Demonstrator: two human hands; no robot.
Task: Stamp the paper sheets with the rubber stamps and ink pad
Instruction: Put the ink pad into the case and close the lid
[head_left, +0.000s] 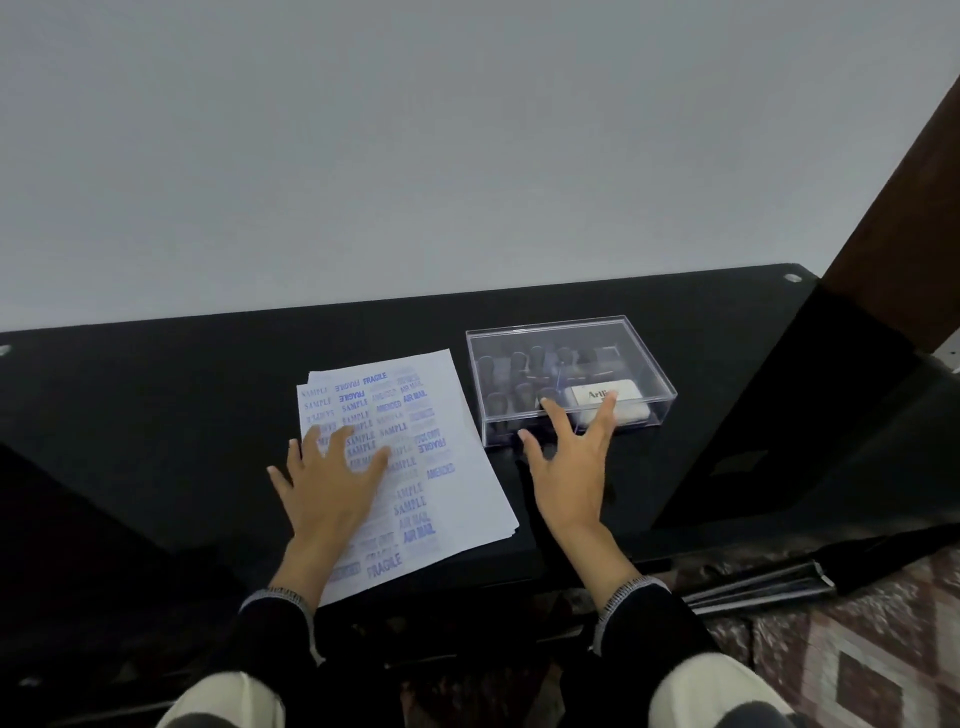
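A stack of white paper sheets (447, 441) lies on the black table (156, 395); the top sheet carries several blue stamp marks such as SAMPLE and FRAGILE. My left hand (332, 483) rests flat on the sheets with fingers spread. To the right stands a closed clear plastic box (644, 374) holding several dark-handled rubber stamps (519, 364) and a white ink pad (631, 402). My right hand (576, 462) reaches to the box's front edge with fingers spread and straight, fingertips over the lid.
A pale wall rises just behind the table. A dark brown post (904, 218) stands at the far right, with a black slanted panel (779, 426) below it. A patterned floor (857, 649) shows at the lower right.
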